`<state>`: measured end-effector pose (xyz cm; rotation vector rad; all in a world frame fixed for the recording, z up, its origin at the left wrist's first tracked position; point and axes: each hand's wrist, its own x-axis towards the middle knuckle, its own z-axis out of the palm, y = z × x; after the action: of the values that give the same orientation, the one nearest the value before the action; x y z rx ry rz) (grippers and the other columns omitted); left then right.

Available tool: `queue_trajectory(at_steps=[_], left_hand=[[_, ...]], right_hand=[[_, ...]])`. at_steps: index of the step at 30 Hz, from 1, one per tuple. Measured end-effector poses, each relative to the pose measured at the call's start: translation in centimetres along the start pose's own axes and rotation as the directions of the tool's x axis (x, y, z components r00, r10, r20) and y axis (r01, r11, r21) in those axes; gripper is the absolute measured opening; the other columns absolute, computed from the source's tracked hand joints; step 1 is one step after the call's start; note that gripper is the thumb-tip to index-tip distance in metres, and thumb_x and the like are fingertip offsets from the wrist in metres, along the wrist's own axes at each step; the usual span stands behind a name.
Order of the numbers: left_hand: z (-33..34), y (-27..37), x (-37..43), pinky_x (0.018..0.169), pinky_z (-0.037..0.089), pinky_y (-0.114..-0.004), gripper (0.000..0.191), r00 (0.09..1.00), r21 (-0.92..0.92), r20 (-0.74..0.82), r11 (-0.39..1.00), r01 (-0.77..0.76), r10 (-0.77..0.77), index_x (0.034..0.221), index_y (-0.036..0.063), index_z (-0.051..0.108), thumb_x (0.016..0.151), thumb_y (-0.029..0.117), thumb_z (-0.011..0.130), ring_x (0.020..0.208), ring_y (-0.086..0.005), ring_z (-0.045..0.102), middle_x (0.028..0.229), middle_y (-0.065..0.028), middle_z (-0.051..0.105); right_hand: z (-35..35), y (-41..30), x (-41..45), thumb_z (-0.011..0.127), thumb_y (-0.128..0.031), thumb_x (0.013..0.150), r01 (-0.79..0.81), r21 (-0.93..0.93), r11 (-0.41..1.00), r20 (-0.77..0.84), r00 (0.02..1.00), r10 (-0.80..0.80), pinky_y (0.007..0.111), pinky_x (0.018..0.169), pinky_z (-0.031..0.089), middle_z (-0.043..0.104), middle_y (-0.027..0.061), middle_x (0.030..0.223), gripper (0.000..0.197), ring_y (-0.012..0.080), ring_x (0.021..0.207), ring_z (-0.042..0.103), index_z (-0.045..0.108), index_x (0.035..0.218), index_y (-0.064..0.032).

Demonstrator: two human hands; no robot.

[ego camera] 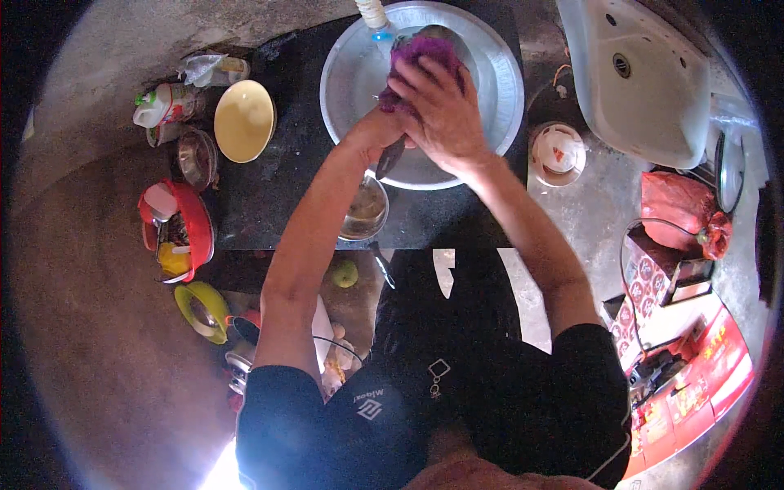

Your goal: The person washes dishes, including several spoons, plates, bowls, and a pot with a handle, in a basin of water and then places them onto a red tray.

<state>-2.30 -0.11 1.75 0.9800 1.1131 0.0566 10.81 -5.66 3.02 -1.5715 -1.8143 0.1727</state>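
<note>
My left hand grips the dark handle of a utensil over a large round metal basin. The utensil's rounded grey end shows past a purple mesh cloth; its full shape is hidden. My right hand lies over the cloth with fingers bent, pressing it on the utensil, slightly blurred. Water appears to stand in the basin. A ribbed white hose with a blue end hangs at the basin's upper left. A clear bowl sits just below the basin, partly behind my left forearm.
On the left of the dark countertop stand a yellow bowl, a white bottle and a red basket. A ceramic washbasin is at the upper right, near a round white container and a red bag.
</note>
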Motion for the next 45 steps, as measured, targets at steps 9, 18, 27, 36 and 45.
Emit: queue_trajectory(at_steps=[9,18,27,36,45], left_hand=[[-2.5,-0.7,0.1,0.041,0.028,-0.021,0.049,0.983,-0.053,0.175,0.997,-0.048,0.056,0.114,0.0061,0.049,0.066,-0.005,0.055,0.048,-0.0080,0.043,0.063,-0.0031,0.050],[-1.3,-5.3,-2.5,0.035,0.026,-0.017,0.060,0.971,-0.590,0.196,0.808,0.004,0.138,0.126,0.0150,0.041,0.070,-0.004,0.047,0.042,-0.0028,0.036,0.068,-0.0019,0.048],[0.4,-5.2,0.5,0.039,0.029,-0.020,0.037,0.970,-0.447,-0.082,0.861,-0.242,0.230,0.107,0.0026,0.045,0.070,-0.002,0.047,0.048,-0.0074,0.043,0.064,-0.0035,0.049],[-3.4,-6.5,0.6,0.038,0.029,-0.019,0.039,0.968,-0.632,0.073,0.762,-0.143,0.242,0.107,0.0085,0.047,0.069,0.000,0.052,0.042,-0.0045,0.034,0.060,0.0011,0.044],[-4.3,-6.4,7.5,0.037,0.032,-0.020,0.059,0.925,-0.741,0.082,0.643,-0.193,0.372,0.121,0.0152,0.039,0.065,0.000,0.051,0.044,-0.0060,0.035,0.059,0.0023,0.040]], right_hand=[[4.5,5.0,5.3,0.057,-0.034,0.075,-0.102,0.026,0.994,-0.073,0.992,0.104,0.039,0.088,0.041,0.065,-0.0013,0.096,0.025,0.0197,0.100,0.055,0.069,0.087,-0.0151],[4.7,12.9,-0.3,0.063,-0.034,0.079,-0.761,0.583,-0.286,0.788,0.443,0.426,0.028,0.071,0.049,0.063,0.0059,0.095,0.042,0.0142,0.077,0.060,0.059,0.108,-0.0041],[7.0,1.1,-0.3,0.054,-0.033,0.085,-0.212,-0.147,0.966,-0.403,0.905,0.138,0.040,0.085,0.045,0.061,0.0159,0.102,0.038,0.0337,0.097,0.057,0.057,0.112,-0.0054],[7.2,13.9,-0.8,0.052,-0.036,0.085,-0.518,-0.060,0.854,0.304,0.805,0.509,0.042,0.080,0.045,0.057,0.0207,0.110,0.037,0.0369,0.101,0.054,0.059,0.110,-0.0093],[5.2,8.7,-0.5,0.046,-0.031,0.090,-0.549,0.312,0.775,-0.045,0.807,0.589,0.038,0.087,0.044,0.059,0.0211,0.109,0.040,0.0327,0.099,0.058,0.055,0.114,0.0000]])
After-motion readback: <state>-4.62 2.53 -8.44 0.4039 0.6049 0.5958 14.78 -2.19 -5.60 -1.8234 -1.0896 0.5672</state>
